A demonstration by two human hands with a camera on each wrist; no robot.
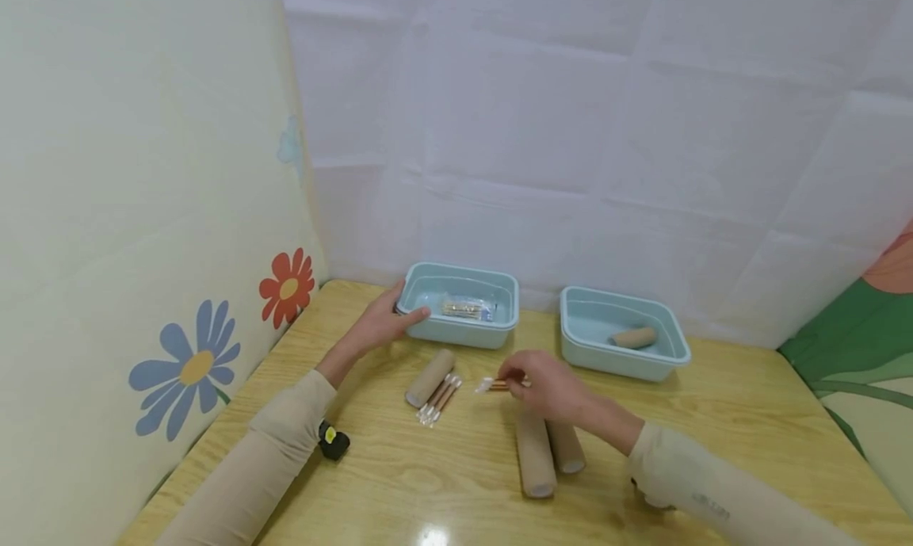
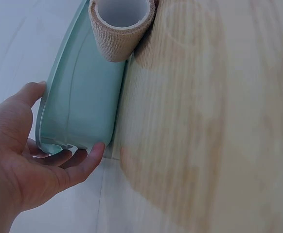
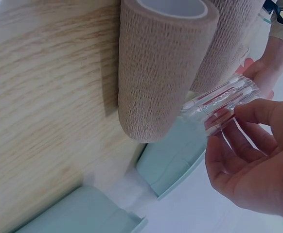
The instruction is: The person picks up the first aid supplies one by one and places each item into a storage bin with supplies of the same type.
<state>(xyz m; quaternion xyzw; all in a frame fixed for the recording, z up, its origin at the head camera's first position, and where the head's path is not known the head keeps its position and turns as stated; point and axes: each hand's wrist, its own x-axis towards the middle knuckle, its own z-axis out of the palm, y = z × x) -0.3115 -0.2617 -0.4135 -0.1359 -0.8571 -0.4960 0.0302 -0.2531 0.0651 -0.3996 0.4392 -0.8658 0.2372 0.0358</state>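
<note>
My left hand [image 1: 378, 322] grips the left end of a light-blue plastic bin [image 1: 456, 337], its thumb over the rim and its fingers against the outer wall. Inside that bin lies a clear packet of pale-stemmed cotton swabs [image 1: 467, 309]. Between thumb and fingers, my right hand [image 1: 545, 385] pinches a clear packet of brown-stemmed cotton swabs [image 3: 224, 99] above the table. A similar swab packet [image 1: 438, 401] lies beside a tan bandage roll [image 1: 431, 376] in front of the bin. Two more bandage rolls [image 1: 535, 459] lie below my right hand.
A second light-blue bin [image 1: 616, 362] stands at the right, with one tan bandage roll [image 1: 633, 337] inside. White cloth [image 1: 499, 134] hangs behind the wooden table [image 1: 399, 483]. A flower-patterned wall covering [image 1: 192, 213] runs along the left side.
</note>
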